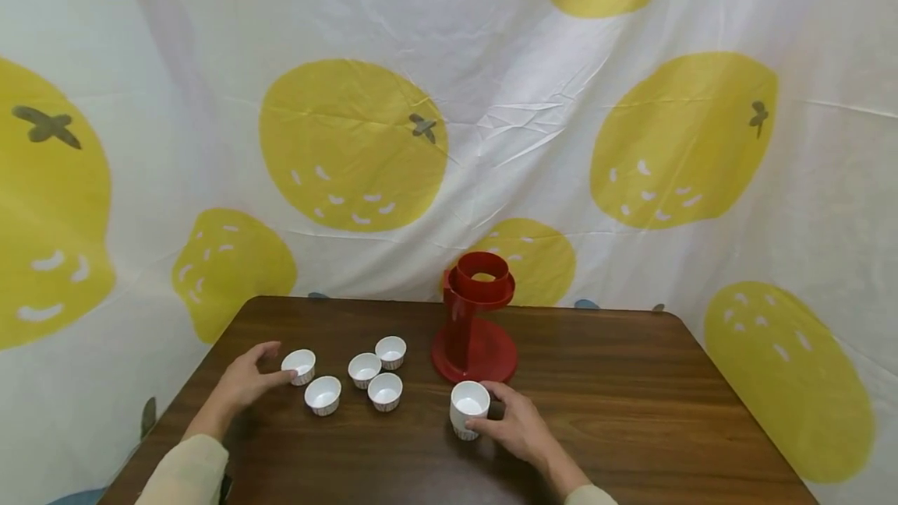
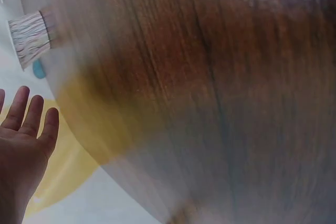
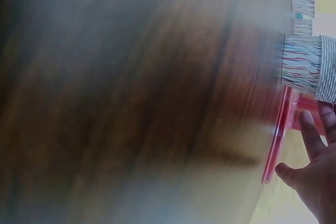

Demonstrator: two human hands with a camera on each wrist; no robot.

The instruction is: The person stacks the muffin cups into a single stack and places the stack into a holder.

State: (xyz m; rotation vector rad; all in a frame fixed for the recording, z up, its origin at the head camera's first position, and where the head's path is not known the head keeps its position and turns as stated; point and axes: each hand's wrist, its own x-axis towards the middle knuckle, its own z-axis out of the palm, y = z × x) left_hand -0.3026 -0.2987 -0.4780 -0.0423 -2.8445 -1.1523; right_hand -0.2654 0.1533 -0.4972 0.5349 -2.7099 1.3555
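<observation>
Several white ramekins with lined sides are on the wooden table point(image 1: 617, 427). My left hand point(image 1: 245, 376) is at the leftmost ramekin point(image 1: 299, 365), its thumb right at the rim and its fingers spread behind. Another ramekin point(image 1: 323, 396) sits just in front of that one. On the right, my right hand point(image 1: 517, 423) holds the upper ramekin point(image 1: 461, 412) of a two-high stack between thumb and fingers. The lower ramekin point(image 3: 301, 62) stands upright beneath it, its coloured wavy lines showing in the right wrist view.
Three ramekins stand close together in the middle, one of them a front ramekin point(image 1: 385, 393). A red stand point(image 1: 459, 333) with a ring-shaped top and round base rises behind the stack. A lemon-patterned cloth point(image 1: 491, 139) hangs behind the table.
</observation>
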